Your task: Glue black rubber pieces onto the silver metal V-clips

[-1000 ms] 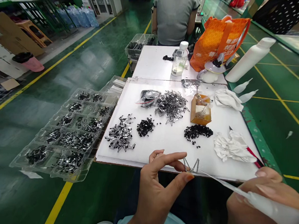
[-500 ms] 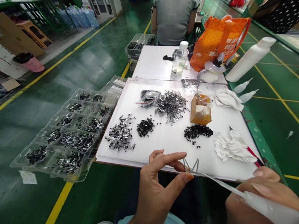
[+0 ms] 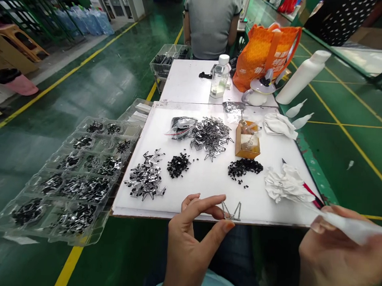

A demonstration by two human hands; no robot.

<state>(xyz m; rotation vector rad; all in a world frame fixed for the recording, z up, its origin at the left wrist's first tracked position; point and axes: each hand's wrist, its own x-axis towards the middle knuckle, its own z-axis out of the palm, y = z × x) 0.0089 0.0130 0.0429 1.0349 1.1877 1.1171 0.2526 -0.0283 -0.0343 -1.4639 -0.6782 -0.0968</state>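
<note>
Between thumb and index finger, my left hand (image 3: 189, 241) pinches a small M-shaped metal piece (image 3: 237, 211) just over the table's front edge. My right hand (image 3: 335, 257), partly blurred, grips a white squeeze bottle (image 3: 356, 228) with a long thin tip. That tip points left, apart from the metal piece. Beyond my hands lie a heap of bare angled metal pieces (image 3: 210, 136) and two piles of tiny black parts, a left pile (image 3: 178, 165) and a right pile (image 3: 245, 167). Metal pieces with black parts on them (image 3: 146, 177) form another heap at the left.
A clear compartment tray (image 3: 50, 163) of parts stands left of the white table (image 3: 191, 202). On the table are a wooden box (image 3: 247, 146), crumpled white cloths (image 3: 285, 184) and a plastic bag of parts (image 3: 182, 127). Farther back are a clear bottle (image 3: 220, 78), an orange bag (image 3: 259, 57) and a seated person (image 3: 211, 24).
My right hand has drawn the squeeze bottle right, so its tip has left the metal piece. My left hand still pinches the piece. The whole view has shifted slightly.
</note>
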